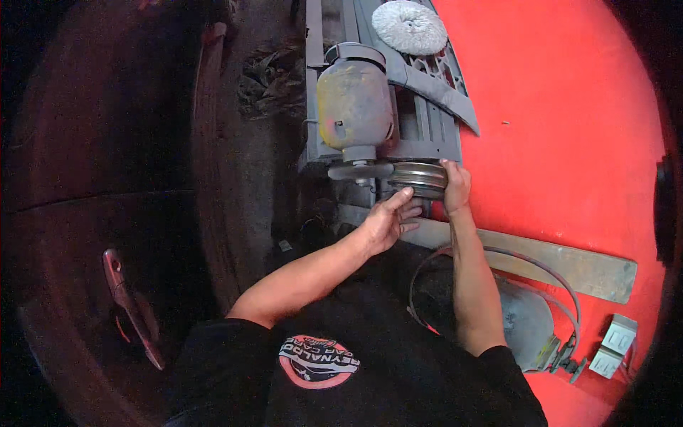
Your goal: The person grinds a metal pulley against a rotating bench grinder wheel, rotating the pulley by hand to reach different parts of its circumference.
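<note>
Between my two hands is a grooved metal pulley (420,178), its ridged side shiny. My left hand (390,219) supports it from the near side, thumb on the rim and the other fingers partly hidden below. My right hand (457,186) is wrapped round its right end. The pulley's left side meets or nearly meets a grey disc-shaped wheel (356,171) on the shaft of a bench motor (359,107); whether they touch, I cannot tell. The motor housing is dusty grey with yellow patches.
A white fluffy buffing pad (409,27) lies on the grey metal stand (427,146) beyond the motor. Right of me are a wooden board (562,265), a looped hose (551,270), a greyish tank (526,324) and an outlet box (613,346) against a red surface. A dark car door with its handle (128,306) stands left.
</note>
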`<state>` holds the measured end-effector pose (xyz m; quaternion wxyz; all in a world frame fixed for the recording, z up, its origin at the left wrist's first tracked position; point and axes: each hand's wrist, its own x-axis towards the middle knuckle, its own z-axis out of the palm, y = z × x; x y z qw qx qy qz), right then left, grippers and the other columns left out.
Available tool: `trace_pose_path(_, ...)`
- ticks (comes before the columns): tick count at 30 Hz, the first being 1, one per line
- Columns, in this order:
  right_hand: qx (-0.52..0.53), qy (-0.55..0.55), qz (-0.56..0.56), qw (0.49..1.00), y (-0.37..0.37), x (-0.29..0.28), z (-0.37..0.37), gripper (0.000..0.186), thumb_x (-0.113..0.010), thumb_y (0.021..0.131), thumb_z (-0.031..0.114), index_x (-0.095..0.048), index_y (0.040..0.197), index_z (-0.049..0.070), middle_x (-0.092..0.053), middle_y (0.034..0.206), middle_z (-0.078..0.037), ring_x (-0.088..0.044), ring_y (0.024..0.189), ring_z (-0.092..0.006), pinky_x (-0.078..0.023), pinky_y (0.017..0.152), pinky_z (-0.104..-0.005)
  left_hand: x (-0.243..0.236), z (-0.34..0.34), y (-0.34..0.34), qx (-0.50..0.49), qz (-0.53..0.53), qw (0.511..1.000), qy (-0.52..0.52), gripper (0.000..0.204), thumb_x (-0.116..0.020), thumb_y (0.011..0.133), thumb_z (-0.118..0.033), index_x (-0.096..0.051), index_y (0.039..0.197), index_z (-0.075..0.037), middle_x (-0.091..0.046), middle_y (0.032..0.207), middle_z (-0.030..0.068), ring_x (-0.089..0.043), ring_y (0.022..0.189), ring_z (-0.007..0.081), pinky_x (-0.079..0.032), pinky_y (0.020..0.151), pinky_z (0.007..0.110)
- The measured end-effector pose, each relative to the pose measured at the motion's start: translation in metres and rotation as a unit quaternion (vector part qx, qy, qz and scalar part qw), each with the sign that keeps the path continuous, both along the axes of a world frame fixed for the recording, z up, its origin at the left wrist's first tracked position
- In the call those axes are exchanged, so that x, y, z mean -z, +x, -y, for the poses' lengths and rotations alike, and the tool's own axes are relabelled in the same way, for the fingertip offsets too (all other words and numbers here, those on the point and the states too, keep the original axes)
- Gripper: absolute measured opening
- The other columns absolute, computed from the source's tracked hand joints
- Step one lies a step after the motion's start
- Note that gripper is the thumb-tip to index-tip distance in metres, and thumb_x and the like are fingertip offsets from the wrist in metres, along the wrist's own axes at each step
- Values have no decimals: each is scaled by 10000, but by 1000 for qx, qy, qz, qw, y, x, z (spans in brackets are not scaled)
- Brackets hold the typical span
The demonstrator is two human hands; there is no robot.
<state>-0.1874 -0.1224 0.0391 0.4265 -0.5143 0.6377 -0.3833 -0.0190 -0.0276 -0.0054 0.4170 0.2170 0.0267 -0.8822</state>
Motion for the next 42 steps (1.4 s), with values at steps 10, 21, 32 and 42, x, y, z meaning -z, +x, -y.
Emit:
trace_pose_path(10,-80,-9,-172,982,20,-29,16,437,-607,894,343,-675,790,-75,-597,637,-97,-539,650,-138,-439,629,-350,4,4,-2,11,-84,996,-6,609,-624,910,-504,-447,1383,-163,-576,1331,121,-526,1216,265,-398,1009,477)
trace_pose_path(21,-95,-11,-277,956,24,-23,21,464,-622,878,382,-650,757,-65,-522,607,-204,-527,601,-200,-429,605,-416,20,7,-5,17,-124,992,-10,635,-649,891,-505,-436,1384,-167,-559,1358,136,-499,1251,278,-373,1032,492)
trace_pose_path(32,-3,-114,-36,993,-16,-28,-41,369,-576,957,381,-661,995,24,-685,972,-119,-594,787,-226,-467,692,-385,0,0,-5,-4,18,997,-74,560,-701,894,-293,-449,1368,-134,-564,1327,55,-525,1241,236,-442,1003,482)
trace_pose_path(42,111,96,341,928,-20,-5,-27,368,-540,916,424,-633,965,71,-668,926,-128,-655,883,-291,-537,794,-433,-8,7,-2,18,-1,998,-60,463,-653,936,-355,-514,1303,-110,-616,1264,58,-595,1131,219,-504,913,432)
